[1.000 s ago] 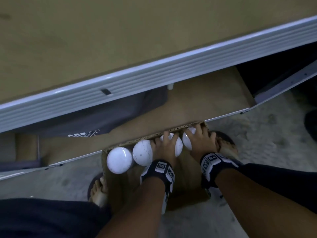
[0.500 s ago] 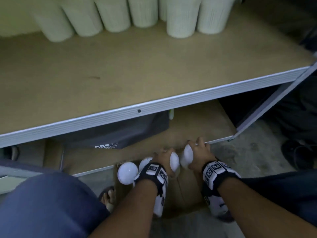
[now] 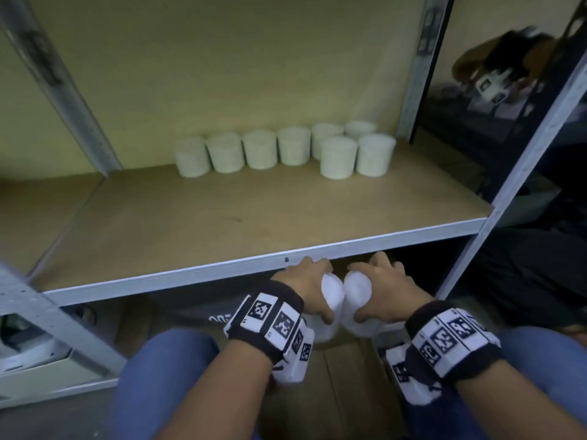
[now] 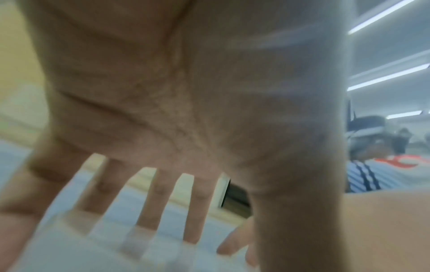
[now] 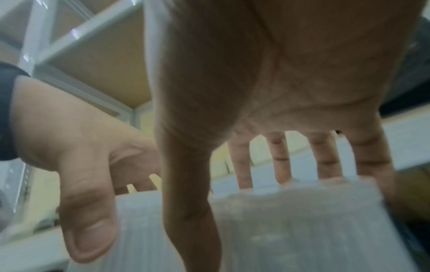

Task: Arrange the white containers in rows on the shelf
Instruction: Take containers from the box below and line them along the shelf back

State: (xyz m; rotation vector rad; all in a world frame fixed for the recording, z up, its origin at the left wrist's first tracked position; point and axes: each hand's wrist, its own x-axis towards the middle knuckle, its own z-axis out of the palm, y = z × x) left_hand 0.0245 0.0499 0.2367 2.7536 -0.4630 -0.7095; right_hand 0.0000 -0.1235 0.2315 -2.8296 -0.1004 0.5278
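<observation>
The shelf (image 3: 222,217) is a wide brown board with a pale metal front edge, and at its back stand eight white containers (image 3: 286,150), six in a row along the wall and two more in front of the right end. Just below the front edge, the left hand (image 3: 309,289) grasps one white container (image 3: 332,292) from above and the right hand (image 3: 386,292) grasps another container (image 3: 357,289), the two tubs touching side by side.
</observation>
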